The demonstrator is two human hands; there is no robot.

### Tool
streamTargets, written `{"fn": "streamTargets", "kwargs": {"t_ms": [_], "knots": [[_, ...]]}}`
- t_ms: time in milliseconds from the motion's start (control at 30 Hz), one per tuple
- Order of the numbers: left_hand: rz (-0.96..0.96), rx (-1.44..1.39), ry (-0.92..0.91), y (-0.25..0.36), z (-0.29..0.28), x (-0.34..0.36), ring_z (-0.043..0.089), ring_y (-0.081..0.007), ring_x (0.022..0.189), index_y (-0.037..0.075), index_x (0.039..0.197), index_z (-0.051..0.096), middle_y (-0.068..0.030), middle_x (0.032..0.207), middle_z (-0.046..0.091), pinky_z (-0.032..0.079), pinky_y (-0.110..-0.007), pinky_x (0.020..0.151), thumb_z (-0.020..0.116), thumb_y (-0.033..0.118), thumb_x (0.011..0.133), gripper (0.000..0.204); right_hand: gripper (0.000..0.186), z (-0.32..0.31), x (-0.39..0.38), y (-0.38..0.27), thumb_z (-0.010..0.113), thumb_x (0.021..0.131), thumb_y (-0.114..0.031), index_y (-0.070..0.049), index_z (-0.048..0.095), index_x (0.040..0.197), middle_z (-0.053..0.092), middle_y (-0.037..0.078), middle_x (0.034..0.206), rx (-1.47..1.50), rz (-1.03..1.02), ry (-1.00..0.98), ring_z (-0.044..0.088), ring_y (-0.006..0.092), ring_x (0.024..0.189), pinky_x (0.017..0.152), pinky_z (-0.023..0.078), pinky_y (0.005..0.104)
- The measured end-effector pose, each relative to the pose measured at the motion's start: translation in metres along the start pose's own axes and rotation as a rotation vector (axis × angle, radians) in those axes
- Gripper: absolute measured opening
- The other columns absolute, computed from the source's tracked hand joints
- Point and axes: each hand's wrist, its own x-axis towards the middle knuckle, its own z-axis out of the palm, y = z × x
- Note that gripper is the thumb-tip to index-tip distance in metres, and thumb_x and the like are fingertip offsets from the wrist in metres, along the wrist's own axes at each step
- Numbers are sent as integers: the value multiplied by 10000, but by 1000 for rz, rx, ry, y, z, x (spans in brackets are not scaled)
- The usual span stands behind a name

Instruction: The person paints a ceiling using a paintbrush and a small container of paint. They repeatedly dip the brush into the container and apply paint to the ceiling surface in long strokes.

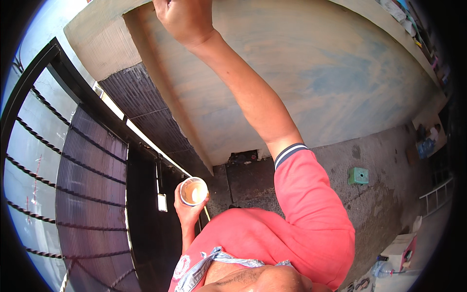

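My left hand [187,210] holds a small round cup [194,191] with pale brown liquid in it, down low by my chest. My right hand [184,18] is raised high with its fingers closed, pressed against a large pale wooden board [311,73] with a bluish, streaked surface. Whatever the right hand grips is cut off by the top of the picture. My right arm in a pink-red sleeve [311,204] stretches up across the board.
A black metal gate [92,185] with corrugated panels and twisted bars stands at the left. On the concrete floor lie a small green box [358,175], a plastic bottle [382,268] and a carton [401,248] at lower right. A ladder end [438,194] shows far right.
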Motion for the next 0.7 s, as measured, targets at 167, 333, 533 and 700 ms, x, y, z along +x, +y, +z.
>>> {"fn": "streamTargets", "kwargs": {"t_ms": [167, 333, 533, 700], "knots": [[0, -31, 13, -2, 1, 1, 654, -214, 1154, 9, 1326, 534, -104, 1235, 667, 505, -360, 1034, 975, 155, 615, 849, 69, -7, 16, 34, 665, 876, -37, -8, 618, 835, 681, 156, 901, 48, -97, 24, 608, 403, 848, 765, 501, 463], [2, -3, 5, -5, -4, 1, 653, -212, 1157, 7, 1328, 530, -104, 1237, 667, 507, -359, 1032, 977, 152, 611, 857, 109, -73, 22, 96, 704, 939, -73, 35, 701, 944, 716, 76, 826, 27, 91, 111, 665, 150, 760, 700, 522, 308], [10, -18, -61, -6, 1, 10, 653, -212, 1158, 5, 1333, 527, -106, 1239, 669, 510, -360, 1030, 975, 143, 605, 866, 141, -233, 54, 150, 713, 972, -129, -10, 682, 1040, 665, 10, 881, 41, 362, 199, 627, 74, 742, 643, 503, 205], [25, 2, -81, -9, 4, 16, 658, -215, 1154, 2, 1333, 529, -113, 1229, 674, 518, -363, 1020, 972, 144, 600, 868, 152, -337, 67, 178, 718, 966, -152, -5, 686, 976, 669, 22, 896, -245, 292, 251, 629, 102, 722, 606, 492, 261]]}}
